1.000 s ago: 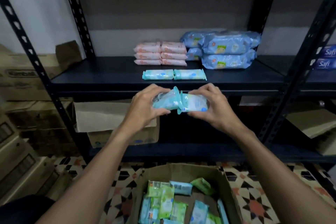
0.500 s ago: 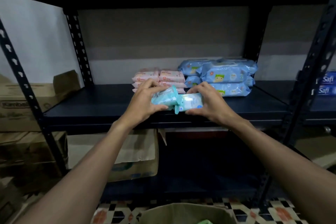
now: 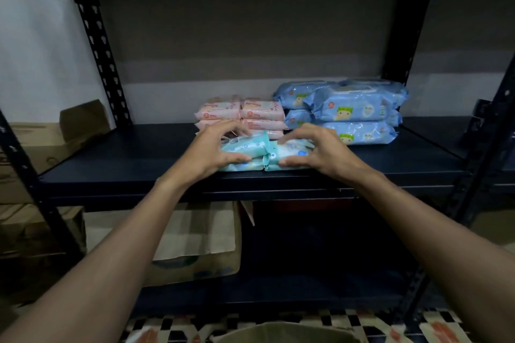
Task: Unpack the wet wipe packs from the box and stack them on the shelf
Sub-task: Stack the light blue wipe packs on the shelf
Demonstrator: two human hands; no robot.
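Two small teal wet wipe packs lie end to end on the dark shelf, resting on top of two like teal packs near the front edge. My left hand grips the left teal pack between thumb and fingers. My right hand grips the right teal pack the same way. Only the rim of the cardboard box shows at the bottom edge.
Behind the teal packs stand stacked pink packs and, to their right, stacked large blue packs. Black perforated uprights frame the bay. Cardboard boxes sit on the lower shelf and at the left. Patterned tiles cover the floor.
Both hands moved forward and down, setting the two teal packs onto the teal packs lying on the shelf. The view tilted up, so the box slid almost out of sight.
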